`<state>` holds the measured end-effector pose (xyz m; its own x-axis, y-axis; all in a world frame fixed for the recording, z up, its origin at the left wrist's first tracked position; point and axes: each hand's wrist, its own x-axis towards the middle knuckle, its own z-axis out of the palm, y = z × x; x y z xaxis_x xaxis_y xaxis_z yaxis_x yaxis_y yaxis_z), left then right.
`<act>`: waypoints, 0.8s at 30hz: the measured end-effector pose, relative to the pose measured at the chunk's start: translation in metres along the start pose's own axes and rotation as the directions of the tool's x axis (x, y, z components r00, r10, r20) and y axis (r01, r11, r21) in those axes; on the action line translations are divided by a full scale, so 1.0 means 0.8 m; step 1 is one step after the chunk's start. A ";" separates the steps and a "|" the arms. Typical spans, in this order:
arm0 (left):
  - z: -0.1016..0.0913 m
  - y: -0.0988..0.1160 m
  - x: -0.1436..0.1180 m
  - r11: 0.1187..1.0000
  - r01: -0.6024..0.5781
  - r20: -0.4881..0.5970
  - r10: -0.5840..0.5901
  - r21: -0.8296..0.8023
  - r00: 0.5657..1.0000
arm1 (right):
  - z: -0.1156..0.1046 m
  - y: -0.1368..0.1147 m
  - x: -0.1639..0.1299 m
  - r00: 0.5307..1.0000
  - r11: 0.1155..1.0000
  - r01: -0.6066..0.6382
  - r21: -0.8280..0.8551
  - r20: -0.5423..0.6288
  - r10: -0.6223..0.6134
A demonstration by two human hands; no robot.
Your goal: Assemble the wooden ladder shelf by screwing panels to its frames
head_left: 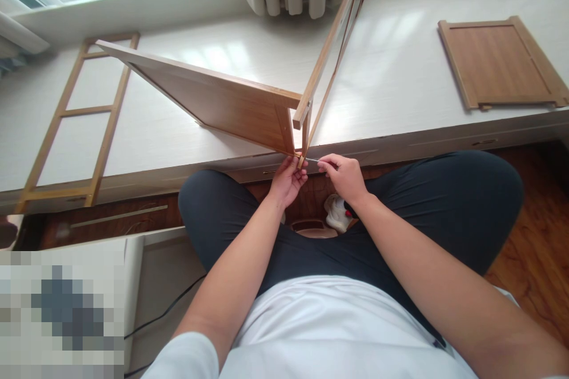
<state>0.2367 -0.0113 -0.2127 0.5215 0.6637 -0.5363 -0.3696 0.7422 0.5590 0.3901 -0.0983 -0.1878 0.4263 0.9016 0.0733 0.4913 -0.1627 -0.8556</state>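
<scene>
Two hands are working at the near ends of a solid panel (222, 95) and an open frame (326, 52), which are standing close together at the front edge of the worktop (386, 89). The left hand (288, 182) is holding a small wooden end (301, 162), fingers curling around it; the right hand (344, 176) is pinching a thin metal tool (313, 160), thumb and fingertips pressed on it. Good handling here is probably depending on keeping the tool straight and the pressure light, with the left grip bracing the wood so that neither piece is twisting. Fingers are hiding the tool's tip, so its seating is staying uncertain. The wooden end is sitting inside the left grip; the tool is reaching leftward from the right grip towards it. Beyond the hands, the panel is extending leftward and the frame away to the right.
</scene>
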 end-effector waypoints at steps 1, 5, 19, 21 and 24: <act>0.000 0.000 0.000 1.000 -0.001 0.007 0.001 -0.002 1.000 | 0.000 0.001 0.000 1.000 1.000 -0.019 0.022 0.008 0.018; -0.001 0.000 0.000 1.000 -0.003 0.013 0.003 -0.009 1.000 | 0.001 0.001 0.000 1.000 0.999 -0.026 0.031 0.010 0.026; 0.004 0.001 -0.003 1.000 0.002 -0.001 -0.002 -0.002 1.000 | 0.000 -0.009 0.001 0.963 0.925 -0.269 0.269 0.100 0.251; 0.004 0.001 -0.003 1.000 0.005 -0.006 -0.005 0.000 1.000 | 0.000 -0.011 0.002 0.963 0.921 -0.271 0.281 0.096 0.254; 0.003 0.001 -0.003 1.000 0.004 -0.004 -0.004 0.002 1.000 | -0.001 -0.015 0.003 0.916 0.790 -0.402 0.463 0.195 0.351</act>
<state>0.2372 -0.0126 -0.2091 0.5199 0.6613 -0.5408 -0.3664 0.7445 0.5581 0.3861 -0.0945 -0.1771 0.4149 0.8466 -0.3334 -0.1343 -0.3054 -0.9427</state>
